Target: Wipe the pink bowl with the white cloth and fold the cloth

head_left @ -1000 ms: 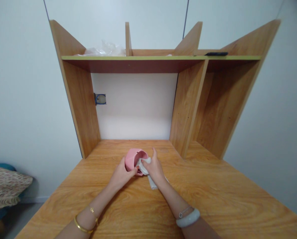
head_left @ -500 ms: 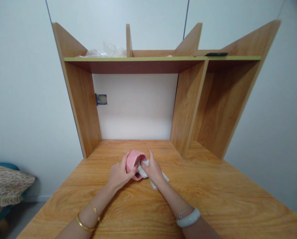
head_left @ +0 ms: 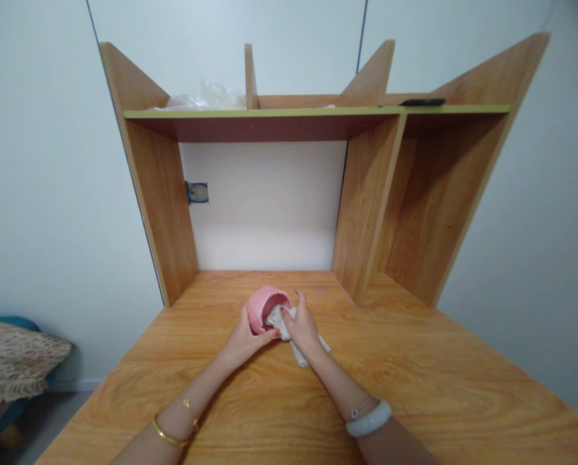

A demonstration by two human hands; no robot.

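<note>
while the left hand (head_left: pixel 243 339) is clamping the pink container (head_left: pixel 258 309) around its outer side, thumb at the near rim, the right hand (head_left: pixel 305 330) is pinching the white cloth (head_left: pixel 285 328), part of it sitting inside the container's mouth. the container is lying between both hands, tilted, mouth facing the right hand, probably so the cloth is getting in. left grip is likely bracing against the right hand's push. can't tell if the container is touching the desk (head_left: pixel 250 413). material-wise: container is looking smooth, rounded, rigid, maybe plastic; cloth is thin, crumpled at the fingers, a loose tail hanging under the right wrist. desk below both hands is showing glossy wood grain. beyond the hands, the wooden shelf unit (head_left: pixel 160 213) is standing; up top, left of the hands, a crinkly clear plastic bag (head_left: pixel 211 99) is resting.
</note>
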